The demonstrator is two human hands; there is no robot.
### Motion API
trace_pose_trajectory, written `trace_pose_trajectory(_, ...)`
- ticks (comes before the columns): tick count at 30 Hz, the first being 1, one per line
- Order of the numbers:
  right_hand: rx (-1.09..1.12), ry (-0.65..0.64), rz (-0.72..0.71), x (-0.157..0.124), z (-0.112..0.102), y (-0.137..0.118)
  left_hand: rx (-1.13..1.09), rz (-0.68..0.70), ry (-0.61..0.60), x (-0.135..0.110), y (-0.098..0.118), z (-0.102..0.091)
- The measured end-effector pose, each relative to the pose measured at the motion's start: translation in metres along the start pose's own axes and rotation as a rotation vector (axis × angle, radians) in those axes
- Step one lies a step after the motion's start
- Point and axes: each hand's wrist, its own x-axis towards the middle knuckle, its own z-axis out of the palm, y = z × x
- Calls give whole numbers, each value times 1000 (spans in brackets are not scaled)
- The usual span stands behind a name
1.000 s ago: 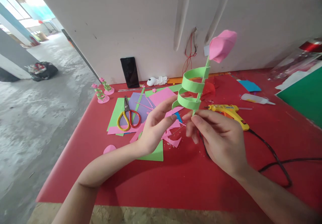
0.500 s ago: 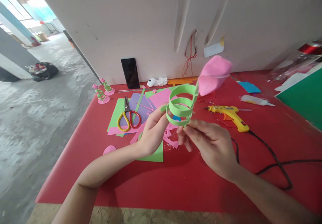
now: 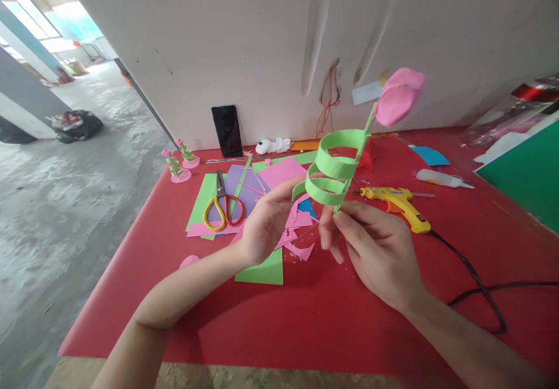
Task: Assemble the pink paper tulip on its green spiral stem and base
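A craft flower point(image 3: 399, 96) with a pink bud tilts up and to the right, its thin green stem wrapped by a loose spiral of green strip point(image 3: 325, 191). Between thumb and fingertips, my right hand point(image 3: 379, 249) pinches the stem's lower end. My left hand point(image 3: 266, 223) is beside the spiral's left side, fingers stretched out and partly hidden behind the loops. The strip's loose end curls down in front of those fingers; whether they touch it is unclear.
Scissors point(image 3: 225, 202) rest on coloured sheets point(image 3: 259, 273) among pink scraps. A yellow glue gun point(image 3: 399, 200) with a black cord and a glue bottle point(image 3: 443, 178) lie right. Two small flower stands point(image 3: 179, 173) and a phone point(image 3: 227, 131) stand at the back left.
The flower has moved up and to the right with my right hand, its bud turning away. My left hand has loosened from the strip, and its fingers now reach out behind the spiral.
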Motion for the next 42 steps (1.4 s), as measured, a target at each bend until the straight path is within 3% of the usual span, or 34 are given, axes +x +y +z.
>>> trace_pose_trajectory(7,157,-18,29,4,-6,-4,71,-10,66,3,-5,-1)
trace_pose_trajectory(15,203,6,30,9,-10,-11,-95,-103,-1,4,-3,-1)
trace_pose_trajectory(28,93,238,-133,12,-17,-13,-158,-133,-73,-2,4,2)
trace_pose_trajectory(42,177,155,40,12,-15,-20,99,-58,26,-1,1,1)
